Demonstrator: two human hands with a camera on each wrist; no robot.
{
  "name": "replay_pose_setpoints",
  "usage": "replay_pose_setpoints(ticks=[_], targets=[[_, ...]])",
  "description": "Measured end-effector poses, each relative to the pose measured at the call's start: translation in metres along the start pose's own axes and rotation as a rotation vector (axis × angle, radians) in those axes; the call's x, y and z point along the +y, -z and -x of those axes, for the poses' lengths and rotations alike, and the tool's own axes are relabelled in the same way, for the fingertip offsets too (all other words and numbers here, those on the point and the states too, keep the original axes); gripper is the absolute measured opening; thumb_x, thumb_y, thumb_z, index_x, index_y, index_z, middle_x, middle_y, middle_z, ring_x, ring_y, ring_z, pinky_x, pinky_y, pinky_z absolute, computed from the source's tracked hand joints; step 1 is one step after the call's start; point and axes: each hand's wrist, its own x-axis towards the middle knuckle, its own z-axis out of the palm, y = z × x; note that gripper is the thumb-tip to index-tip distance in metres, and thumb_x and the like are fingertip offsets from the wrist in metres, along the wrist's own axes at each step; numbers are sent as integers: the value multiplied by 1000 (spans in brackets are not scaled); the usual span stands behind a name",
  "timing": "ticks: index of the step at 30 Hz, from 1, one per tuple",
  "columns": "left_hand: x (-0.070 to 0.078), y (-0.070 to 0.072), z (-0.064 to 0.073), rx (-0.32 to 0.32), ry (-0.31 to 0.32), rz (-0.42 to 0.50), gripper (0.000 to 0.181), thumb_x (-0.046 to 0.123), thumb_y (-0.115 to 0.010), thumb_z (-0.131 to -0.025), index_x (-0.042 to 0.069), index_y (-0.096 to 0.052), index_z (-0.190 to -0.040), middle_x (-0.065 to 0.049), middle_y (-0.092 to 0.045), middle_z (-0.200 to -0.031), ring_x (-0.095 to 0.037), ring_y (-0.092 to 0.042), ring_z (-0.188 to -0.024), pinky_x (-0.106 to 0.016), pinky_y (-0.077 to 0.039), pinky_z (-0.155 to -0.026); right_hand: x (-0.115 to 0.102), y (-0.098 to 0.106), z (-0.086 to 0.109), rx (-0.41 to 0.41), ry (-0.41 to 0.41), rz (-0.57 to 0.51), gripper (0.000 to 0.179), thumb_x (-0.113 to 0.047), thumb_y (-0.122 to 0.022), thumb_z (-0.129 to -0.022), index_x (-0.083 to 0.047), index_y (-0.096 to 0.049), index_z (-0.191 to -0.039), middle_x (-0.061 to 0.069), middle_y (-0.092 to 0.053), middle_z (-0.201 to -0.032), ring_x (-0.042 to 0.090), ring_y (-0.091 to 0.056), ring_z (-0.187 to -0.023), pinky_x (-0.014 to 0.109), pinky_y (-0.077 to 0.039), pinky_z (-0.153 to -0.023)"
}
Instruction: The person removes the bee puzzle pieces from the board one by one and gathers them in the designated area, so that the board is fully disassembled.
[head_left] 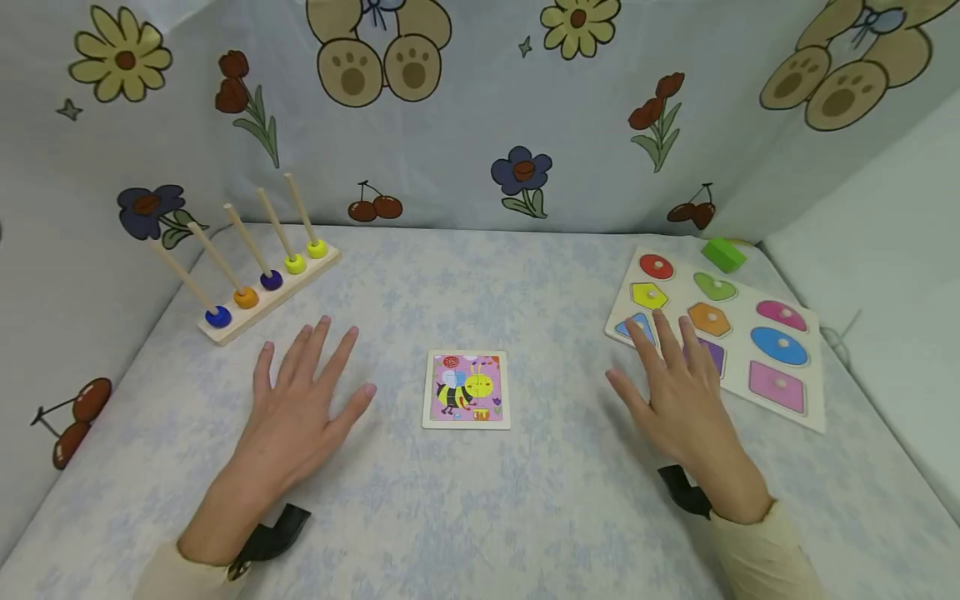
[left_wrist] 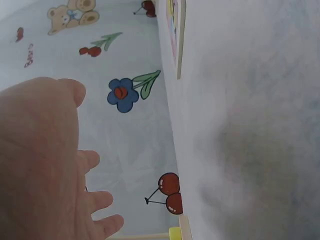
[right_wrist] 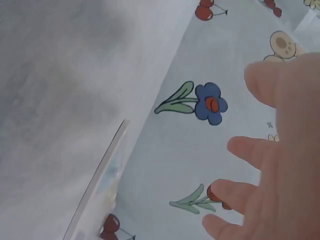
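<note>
Both left hand (head_left: 302,412) and right hand (head_left: 681,402) outspread, bee picture (head_left: 467,389) between, shape board (head_left: 738,353) near the right.

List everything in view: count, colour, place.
Rack: 1, pale wood, back left
Pegs: 5, pale wood, upright on rack
Beads: 5; two yellow, two blue, one orange; one per peg
Bee puzzle: 1, mostly pink with pale border, table centre
Board: 1, off-white, right
Shapes: 9, mixed colours, in board
Block: 1, green, by board's far edge
Table: 1, mottled pale blue, below everything
Cloth: printed, pale, behind table
Straps: 2, black, one per wrist
Sleeves: 2, cream, near edge
Left hand: 1, fingers spread, between rack and puzzle
Right hand: 1, fingers spread, partly overlapping board in head view
</note>
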Motion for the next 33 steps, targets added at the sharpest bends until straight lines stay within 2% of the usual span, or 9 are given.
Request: replay_pose_setpoints(ticks=[5, 8, 12, 15, 20, 24, 28, 33], targets=[[4, 6, -5, -61, -56, 142, 76, 56, -47, -106, 19, -21, -167, -17, -20, -171, -41, -23, -155, -69, -10, -122, -13, 3, -11, 30, 80, -83, 72, -43, -61, -103, -14, -33, -162, 21, -28, -166, 47, -23, -152, 75, -29, -114], [6, 8, -9, -95, -67, 208, 75, 53, -48, -106, 19, -20, -167, -15, -22, -171, -40, -25, -154, -68, -16, -122, -21, 0, -17, 3, 105, -127, 70, -43, -60, -104, -14, -35, -162, 19, -33, -164, 45, -27, -150, 72, -34, -112], [10, 7, -15, -96, -79, 288, 75, 51, -52, -106, 18, -22, -166, -12, -26, -170, -39, -29, -153, -67, -21, -122, -29, -5, -25, -24, 140, -159, 66, -42, -60, -104, -14, -38, -160, 17, -37, -162, 43, -31, -148, 69, -37, -113], [15, 4, -22, -129, -57, 389, 76, 51, -56, -104, 21, -23, -166, -8, -28, -170, -36, -28, -154, -66, -25, -122, -35, -8, -32, -49, 158, -177, 65, -41, -61, -103, -14, -40, -159, 17, -40, -160, 41, -34, -147, 66, -37, -114], [20, -4, -32, -255, 27, 555, 84, 53, -64, -99, 29, -20, -166, -4, -27, -170, -33, -25, -156, -66, -29, -121, -49, -12, -45, -104, 178, -210, 66, -40, -64, -102, -15, -40, -159, 13, -43, -160, 37, -37, -147, 63, -38, -117], [22, -12, -39, -311, 22, 552, 90, 49, -72, -95, 25, -22, -166, -6, -30, -168, -33, -26, -156, -63, -30, -122, -62, -16, -54, -132, 212, -269, 67, -39, -64, -102, -12, -40, -159, 12, -45, -159, 36, -39, -148, 60, -37, -119], [22, -21, -46, -328, -47, 520, 96, 49, -77, -90, 18, -26, -165, -10, -32, -167, -34, -27, -155, -62, -30, -122, -73, -22, -62, -174, 248, -328, 67, -37, -63, -103, -11, -39, -159, 12, -46, -159, 34, -41, -146, 58, -39, -118], [22, -33, -53, -334, -115, 514, 102, 55, -80, -85, 17, -28, -165, -12, -31, -167, -36, -25, -156, -65, -27, -122, -85, -32, -71, -250, 304, -398, 64, -30, -66, -102, -7, -41, -157, 12, -50, -155, 32, -48, -140, 51, -49, -112]])
